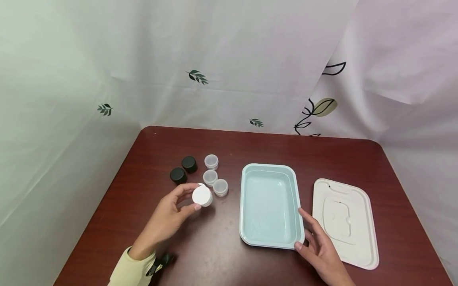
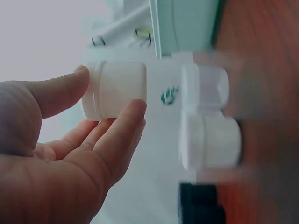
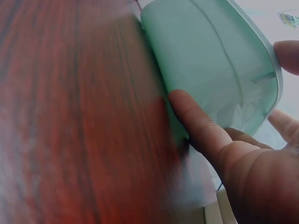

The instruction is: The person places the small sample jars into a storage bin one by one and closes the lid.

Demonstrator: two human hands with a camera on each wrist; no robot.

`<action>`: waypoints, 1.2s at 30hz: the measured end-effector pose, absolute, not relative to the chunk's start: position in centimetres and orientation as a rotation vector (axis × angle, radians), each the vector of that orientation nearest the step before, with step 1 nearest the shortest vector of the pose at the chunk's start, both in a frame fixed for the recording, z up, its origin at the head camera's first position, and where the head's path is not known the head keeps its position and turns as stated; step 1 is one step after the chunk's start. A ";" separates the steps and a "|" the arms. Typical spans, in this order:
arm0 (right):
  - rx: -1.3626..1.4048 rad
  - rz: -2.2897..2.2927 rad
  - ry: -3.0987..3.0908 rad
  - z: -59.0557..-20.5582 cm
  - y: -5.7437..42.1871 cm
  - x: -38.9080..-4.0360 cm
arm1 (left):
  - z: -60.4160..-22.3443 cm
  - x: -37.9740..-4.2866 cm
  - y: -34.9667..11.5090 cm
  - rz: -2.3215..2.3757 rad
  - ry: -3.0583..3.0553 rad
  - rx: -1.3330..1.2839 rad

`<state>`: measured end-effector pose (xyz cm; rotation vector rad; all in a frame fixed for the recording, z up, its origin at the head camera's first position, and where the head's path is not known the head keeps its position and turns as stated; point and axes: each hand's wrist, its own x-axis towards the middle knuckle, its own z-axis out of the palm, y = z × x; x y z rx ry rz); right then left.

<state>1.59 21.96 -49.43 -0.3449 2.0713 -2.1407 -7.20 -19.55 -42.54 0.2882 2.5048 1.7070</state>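
A small white lidded jar point(image 1: 202, 196) is held up off the table between the thumb and fingers of my left hand point(image 1: 168, 214). In the left wrist view this jar point(image 2: 119, 88) is tipped relative to the camera. Another white jar point(image 2: 215, 142) stands on the table behind it, mostly hidden in the head view. My right hand point(image 1: 322, 248) holds the near right corner of a pale blue plastic box point(image 1: 242, 206), with the thumb on the near side and fingers along the right side. The box shows no contents.
Several translucent jars point(image 1: 220, 187) stand left of the box. Two black jars point(image 1: 178, 175) are further left. A white lid point(image 1: 361, 238) lies right of the box on the dark red table point(image 1: 222, 254). Patterned cloth point(image 1: 229, 59) hangs behind the table.
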 end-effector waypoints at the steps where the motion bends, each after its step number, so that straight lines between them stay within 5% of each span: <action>1: -0.332 -2.142 2.071 -49.4 21.9 1.6 | -42.3 -7.5 -19.2 1.705 2.496 0.317; 36: -0.378 -2.113 2.091 -49.7 21.6 1.4 | -41.7 -15.3 -2.8 1.267 2.403 0.787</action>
